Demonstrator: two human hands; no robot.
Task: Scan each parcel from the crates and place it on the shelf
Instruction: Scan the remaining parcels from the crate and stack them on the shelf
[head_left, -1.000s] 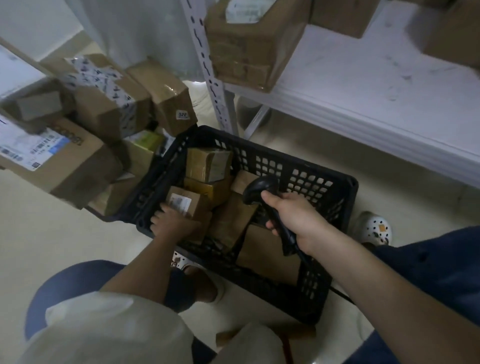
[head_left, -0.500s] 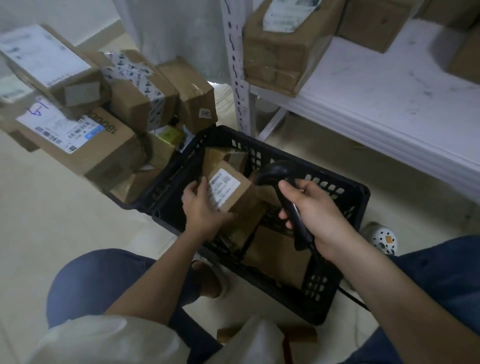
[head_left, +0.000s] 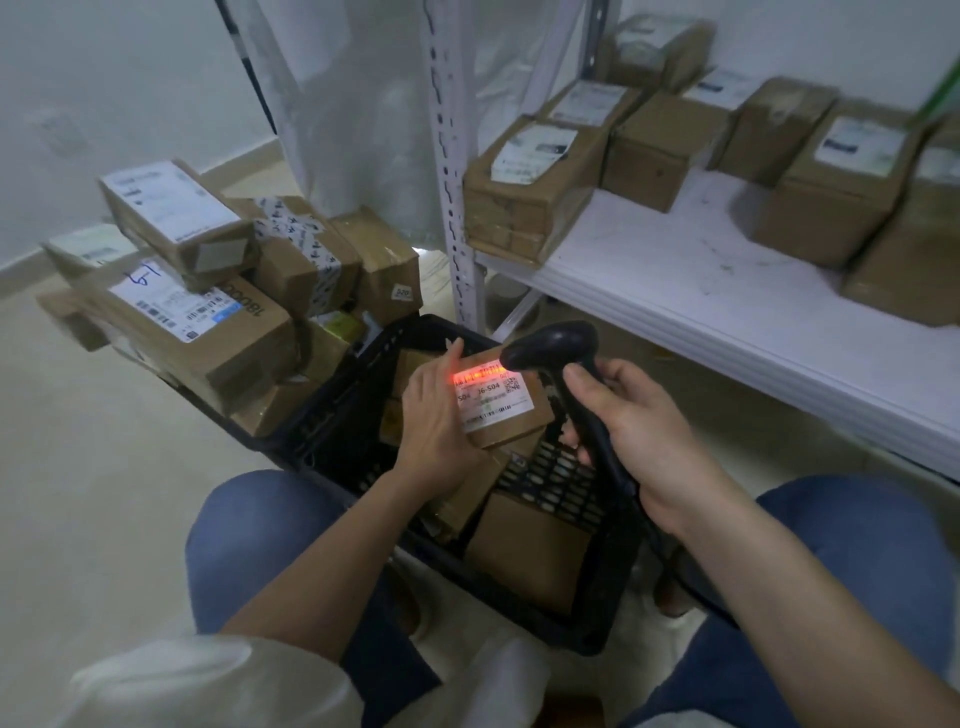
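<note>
Gripped by the left hand (head_left: 436, 415) over the black crate (head_left: 332, 431), the small parcel (head_left: 501, 410) faced label-up, while the right hand (head_left: 631, 431) clutched the scanner (head_left: 558, 345), whose red beam crossed the barcode. Beyond the right hand and up lay the white shelf (head_left: 727, 291), nearer that occupied hand; the left hand's fingers under the parcel were hidden.

White shelf (head_left: 675, 291) holds brown parcels (head_left: 530, 192); floor (head_left: 93, 467) bears black crate (head_left: 332, 426).
</note>
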